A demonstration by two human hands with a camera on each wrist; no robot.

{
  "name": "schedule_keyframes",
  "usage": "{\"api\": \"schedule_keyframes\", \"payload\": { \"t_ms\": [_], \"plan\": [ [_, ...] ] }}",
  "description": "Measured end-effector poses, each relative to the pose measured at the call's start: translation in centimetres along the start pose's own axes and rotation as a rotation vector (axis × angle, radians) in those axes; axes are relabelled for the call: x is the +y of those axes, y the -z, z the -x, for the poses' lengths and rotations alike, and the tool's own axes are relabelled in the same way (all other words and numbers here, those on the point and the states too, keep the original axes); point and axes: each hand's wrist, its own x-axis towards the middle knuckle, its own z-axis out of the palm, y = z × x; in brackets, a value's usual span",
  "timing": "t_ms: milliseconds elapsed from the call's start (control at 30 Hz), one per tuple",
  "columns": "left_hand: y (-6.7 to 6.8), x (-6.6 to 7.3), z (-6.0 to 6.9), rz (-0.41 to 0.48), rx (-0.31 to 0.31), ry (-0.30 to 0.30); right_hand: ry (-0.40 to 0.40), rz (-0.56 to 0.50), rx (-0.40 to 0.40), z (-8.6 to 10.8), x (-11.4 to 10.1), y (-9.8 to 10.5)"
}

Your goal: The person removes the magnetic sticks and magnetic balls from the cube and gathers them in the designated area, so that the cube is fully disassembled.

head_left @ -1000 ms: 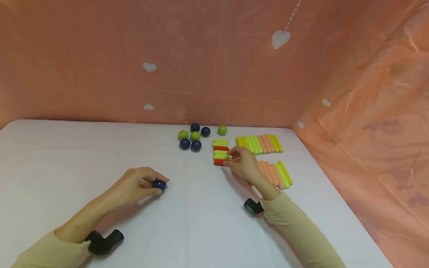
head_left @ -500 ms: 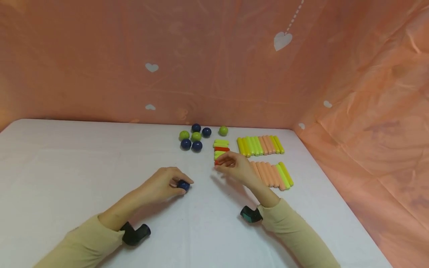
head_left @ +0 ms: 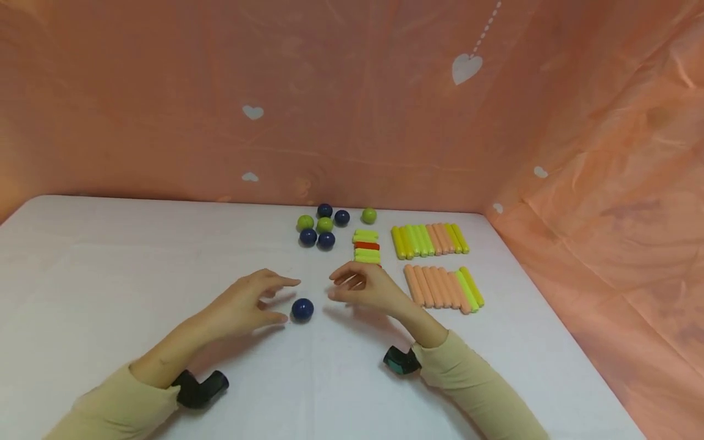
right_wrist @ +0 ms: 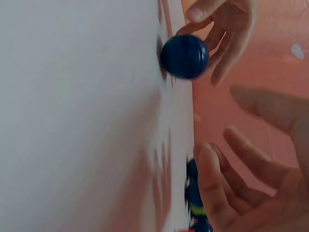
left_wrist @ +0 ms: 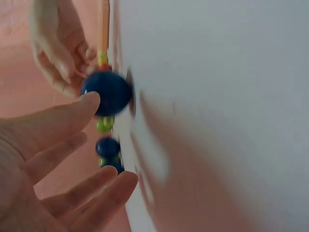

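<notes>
A glossy dark blue ball (head_left: pixel 302 310) rests on the white table between my two hands. My left hand (head_left: pixel 242 307) is just to its left, thumb and fingers spread apart; in the head view a gap separates them from the ball. My right hand (head_left: pixel 370 289) hovers to the ball's right with fingers loosely bent, holding nothing. In the left wrist view the thumb overlaps the edge of the blue ball (left_wrist: pixel 110 92); whether it touches cannot be told. The right wrist view has the same ball (right_wrist: pixel 185 56) beyond my right fingertips.
Farther back sits a cluster of dark blue balls (head_left: pixel 326 240) and green balls (head_left: pixel 305 223), with one green ball (head_left: pixel 369 215) apart. Short yellow-green and red sticks (head_left: pixel 366 246) form a column. Rows of yellow, green and peach sticks (head_left: pixel 430 240) lie at right.
My left hand carried the blue ball rightward, then let go and drew back slightly left. My right hand moved from the red and yellow-green sticks toward the ball, nearer and leftward.
</notes>
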Motion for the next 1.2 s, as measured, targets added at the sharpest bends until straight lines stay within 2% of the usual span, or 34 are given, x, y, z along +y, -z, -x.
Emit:
{"api": "schedule_keyframes", "payload": {
  "t_ms": [133, 333, 567, 800, 900, 967, 1200],
  "plan": [
    [1.3, -1.2, 1.2, 0.015, 0.052, -0.013, 0.072, -0.013, -0.098, -0.4, -0.6, -1.1],
    [2.8, -2.7, 2.7, -0.002, 0.101, 0.033, 0.082, -0.008, -0.196, -0.9, -1.3, -2.4],
    [3.4, -3.3, 3.3, -0.011, 0.126, 0.056, 0.127, 0.066, -0.252, -1.4, -1.4, -3.1],
    [3.5, -3.5, 3.5, -0.013, 0.133, 0.042, 0.143, 0.076, -0.274, -1.6, -1.5, -3.3],
    [3.6, -3.5, 3.5, -0.013, 0.13, 0.053, 0.153, 0.09, -0.255, -2.0, -1.6, -3.2],
    [3.6, -3.6, 3.6, -0.013, 0.126, 0.058, 0.14, 0.08, -0.214, -2.4, -1.5, -3.0],
    [3.8, -3.6, 4.0, 0.008, 0.124, 0.072, -0.052, -0.05, 0.033, -4.7, -0.9, -1.6]
  ]
}}
